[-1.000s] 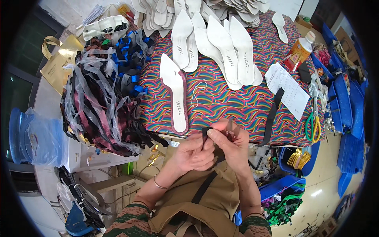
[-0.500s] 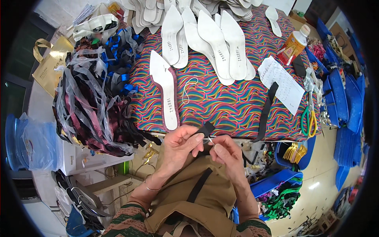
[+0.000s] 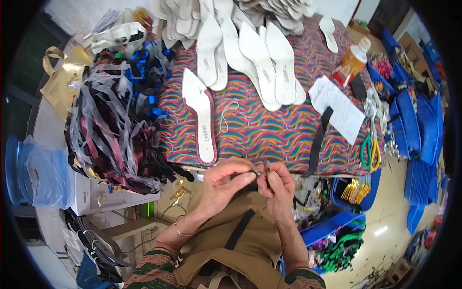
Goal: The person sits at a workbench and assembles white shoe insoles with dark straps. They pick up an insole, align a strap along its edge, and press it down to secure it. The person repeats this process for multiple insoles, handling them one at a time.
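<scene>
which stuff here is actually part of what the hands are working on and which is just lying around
In hand: small dark strap piece, pinched between left hand and right hand.

Lying about: single white sole, loose black strap, paper sheet, green scissors, orange bottle, strap heap.

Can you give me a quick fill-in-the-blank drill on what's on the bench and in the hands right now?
1. The left hand and right hand pinch a small dark ____ between their fingertips.
2. The single white insole lies on the ____-patterned cloth.
3. The green-handled scissors lie to the person's ____.
4. The orange bottle has a ____ cap.

Missing words: strap; rainbow wave; right; white
</scene>
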`<state>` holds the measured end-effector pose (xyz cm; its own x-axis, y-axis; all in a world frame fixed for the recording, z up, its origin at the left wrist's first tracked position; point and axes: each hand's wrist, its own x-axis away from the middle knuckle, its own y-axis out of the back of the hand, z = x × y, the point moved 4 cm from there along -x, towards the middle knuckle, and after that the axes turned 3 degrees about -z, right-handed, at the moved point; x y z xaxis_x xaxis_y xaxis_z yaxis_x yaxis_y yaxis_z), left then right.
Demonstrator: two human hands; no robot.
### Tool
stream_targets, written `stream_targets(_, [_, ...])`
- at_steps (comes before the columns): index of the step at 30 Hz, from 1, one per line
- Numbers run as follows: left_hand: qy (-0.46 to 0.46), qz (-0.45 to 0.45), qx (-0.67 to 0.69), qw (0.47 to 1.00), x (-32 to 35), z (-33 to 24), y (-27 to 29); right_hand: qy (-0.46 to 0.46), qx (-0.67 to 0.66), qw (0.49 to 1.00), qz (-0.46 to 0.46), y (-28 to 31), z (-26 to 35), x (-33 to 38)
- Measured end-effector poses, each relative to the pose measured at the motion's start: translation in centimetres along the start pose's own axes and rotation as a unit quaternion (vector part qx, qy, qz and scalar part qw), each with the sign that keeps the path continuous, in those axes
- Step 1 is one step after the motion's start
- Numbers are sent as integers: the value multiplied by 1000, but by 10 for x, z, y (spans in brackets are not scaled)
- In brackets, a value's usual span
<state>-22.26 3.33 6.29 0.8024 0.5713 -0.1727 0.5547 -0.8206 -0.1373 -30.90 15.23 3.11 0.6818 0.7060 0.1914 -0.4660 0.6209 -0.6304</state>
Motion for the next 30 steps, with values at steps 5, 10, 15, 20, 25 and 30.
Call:
stream_targets(5, [144,-3,235,961,-18,-16,-10,176,185,966,39,-26,23,-20])
stream_targets(10, [125,-12,203,971,-47,-20,-1,238,294,923,68,-39,45,-42])
stream_targets(15, [71,-92,35,993,-96,-21,27,204,279,937,-47,-22,80,-91])
stream_targets(20, [76,-33,4,997,-170,5,19,300,403,844,-188,9,103,-146])
stream_targets(25, [7,-50,-199,979,-222,35,-9,227,368,876,-214,54,72,-180])
stream_targets(30, [-43,-131,-431,892,-250,48,-8,353,360,838,-210,50,69,-184])
